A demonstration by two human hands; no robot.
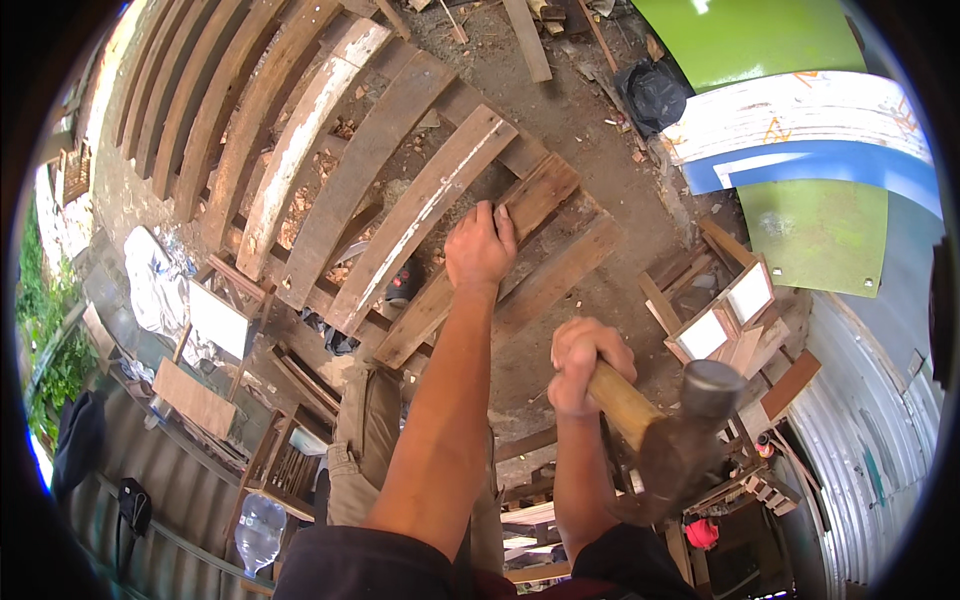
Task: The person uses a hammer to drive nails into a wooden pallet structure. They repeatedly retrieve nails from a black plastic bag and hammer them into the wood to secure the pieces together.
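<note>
From the head view, I've got my left hand (480, 245) closed over a worn brown wooden plank (545, 190), fingers curled across it partway along. That plank slants across a row of similar slats, its far end reaching up and right. Just beside it on the left runs a brown wooden board with a flaking white streak (425, 225); on the right, a gap separates it from a shorter, dusty brown board (560, 280).

My right hand (590, 360) is clenched around the pale wooden handle of a dark metal-headed hammer (622, 403), held up, head tilting right and blurred. Beyond the slats' right edge, brown dirt floor (645, 215) gives room, bounded by glossy green panels (815, 235) and, lower, a wooden frame with white panels (750, 293). How far the hammer head sits from that frame, I can't tell.
</note>
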